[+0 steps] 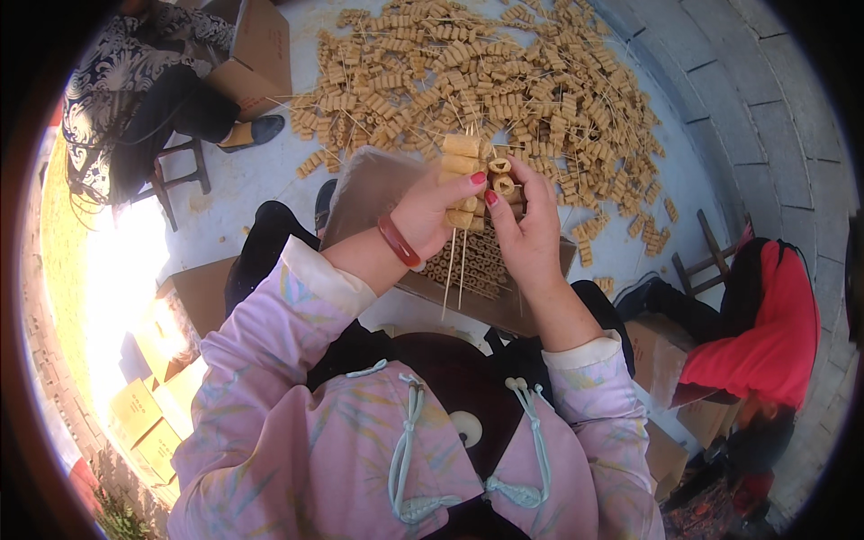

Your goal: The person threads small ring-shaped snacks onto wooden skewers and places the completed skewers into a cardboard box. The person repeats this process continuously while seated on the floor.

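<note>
My left hand (427, 209), with a reddish bangle at its wrist, is closed around a few skewers of tan rolls (461, 166). Bare stick ends poke out below it. My right hand (533, 225) meets it from the other side, its fingers curled round more hollow tan rolls whose open ends (501, 183) face me. The fingers partly hide how many skewers each hand has. Under both hands stands a plastic-lined cardboard box (367, 180), with rows of rolls (468, 268) packed inside.
A large heap of skewered rolls (486, 76) spreads over the pale sheet ahead. At the upper left a person (135, 99) sits beside a cardboard box (259, 54). Someone in red (765, 333) sits at the right near a stool (706, 261). More boxes (144, 418) stand lower left.
</note>
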Action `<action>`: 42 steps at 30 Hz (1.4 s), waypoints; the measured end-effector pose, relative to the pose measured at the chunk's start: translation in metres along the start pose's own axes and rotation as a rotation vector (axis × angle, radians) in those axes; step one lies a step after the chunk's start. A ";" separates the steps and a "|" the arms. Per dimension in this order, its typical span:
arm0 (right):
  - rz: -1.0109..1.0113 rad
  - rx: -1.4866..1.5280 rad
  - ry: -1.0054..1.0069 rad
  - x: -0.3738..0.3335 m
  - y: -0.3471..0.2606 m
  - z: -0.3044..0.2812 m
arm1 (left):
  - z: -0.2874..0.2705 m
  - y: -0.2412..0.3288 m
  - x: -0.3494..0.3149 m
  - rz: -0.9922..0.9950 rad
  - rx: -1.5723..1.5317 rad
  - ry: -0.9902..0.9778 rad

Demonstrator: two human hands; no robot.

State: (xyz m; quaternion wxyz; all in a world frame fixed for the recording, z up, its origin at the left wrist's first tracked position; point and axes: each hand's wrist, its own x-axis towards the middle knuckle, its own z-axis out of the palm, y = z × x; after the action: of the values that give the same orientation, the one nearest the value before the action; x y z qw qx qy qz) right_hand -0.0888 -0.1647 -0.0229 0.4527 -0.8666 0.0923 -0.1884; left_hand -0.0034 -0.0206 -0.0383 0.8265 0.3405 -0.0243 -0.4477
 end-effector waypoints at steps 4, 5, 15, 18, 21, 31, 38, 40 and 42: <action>0.220 0.500 -0.059 0.001 0.001 0.001 | -0.005 0.002 0.005 0.036 0.021 0.039; 0.325 0.695 -0.077 0.000 0.001 0.002 | -0.007 0.003 0.005 0.067 0.021 0.036; 0.278 0.655 -0.127 -0.003 0.004 0.006 | -0.012 0.002 0.005 0.044 0.094 0.123; 0.209 0.613 -0.109 -0.001 0.006 0.009 | -0.011 0.002 0.006 0.066 0.095 0.100; 0.140 0.554 -0.089 0.001 0.008 0.009 | -0.010 0.002 0.005 0.088 0.126 0.083; 0.334 0.819 -0.192 0.005 0.005 0.004 | -0.010 0.004 0.004 0.083 0.093 0.088; 0.434 0.972 -0.208 0.007 0.003 0.001 | -0.011 0.005 0.002 0.064 0.018 0.077; 0.318 0.808 -0.201 0.004 0.005 0.004 | -0.010 0.003 0.004 0.098 0.068 0.083; 0.302 0.652 -0.164 0.000 0.009 0.007 | -0.009 0.000 0.005 0.114 0.065 0.157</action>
State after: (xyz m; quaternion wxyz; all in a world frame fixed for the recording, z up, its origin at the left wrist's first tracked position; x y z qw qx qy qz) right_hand -0.0853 -0.1644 -0.0340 0.7338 -0.6656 0.1179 -0.0686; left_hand 0.0027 -0.0192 -0.0469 0.8385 0.3993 0.0063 -0.3708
